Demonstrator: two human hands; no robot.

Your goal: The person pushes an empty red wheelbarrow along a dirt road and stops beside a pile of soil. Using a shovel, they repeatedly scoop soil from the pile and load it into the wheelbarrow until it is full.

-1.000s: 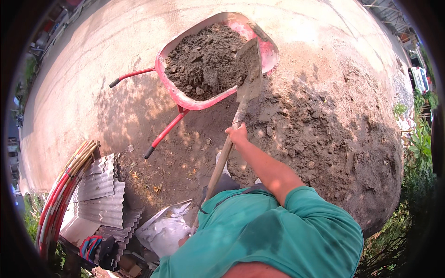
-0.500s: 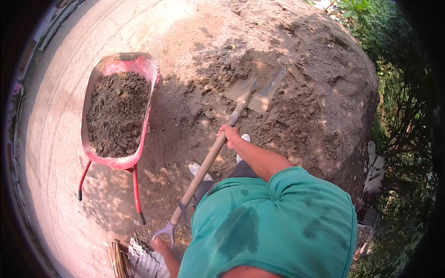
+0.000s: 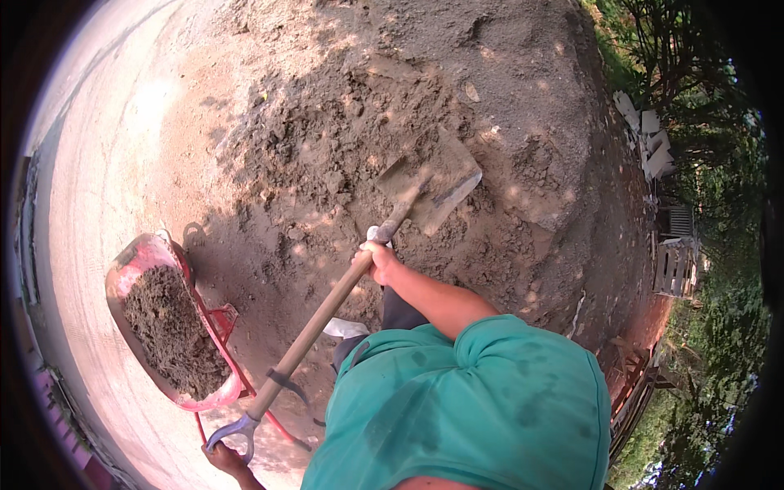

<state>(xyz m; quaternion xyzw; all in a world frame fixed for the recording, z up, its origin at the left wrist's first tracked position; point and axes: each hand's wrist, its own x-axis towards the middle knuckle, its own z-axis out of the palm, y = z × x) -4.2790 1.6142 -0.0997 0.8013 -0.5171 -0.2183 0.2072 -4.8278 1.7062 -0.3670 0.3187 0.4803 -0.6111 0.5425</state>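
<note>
One short-sleeved green cloth shirt [image 3: 465, 400], damp in patches, worn by the person. One left hand [image 3: 227, 460], closed on the blue-grey D-shaped grip [image 3: 237, 428] of a long shovel with a round wooden shaft [image 3: 314, 327]; its fingers were partly hidden. One dark band [image 3: 283, 380], set across the shaft just above the grip. One right hand [image 3: 377, 261], fingers wrapped fully round the shaft near its blade end. One pale shoe [image 3: 345, 328], on the ground just right of the shaft. One flat, square-cornered metal blade [image 3: 445, 184], dirt-coated, its right corner bright, over the lower right edge of a patch of loose dark-brown soil [image 3: 351, 114]. One red wheelbarrow with a deep rounded tray [image 3: 214, 398], well apart from the blade, on the ground beyond the patch's lower left edge; dark clumped earth [image 3: 171, 331] lay in the tray. Several flat whitish pieces [image 3: 653, 145], beyond the soil's right edge. Green leafy growth [image 3: 719, 327], farther out on the right.
</note>
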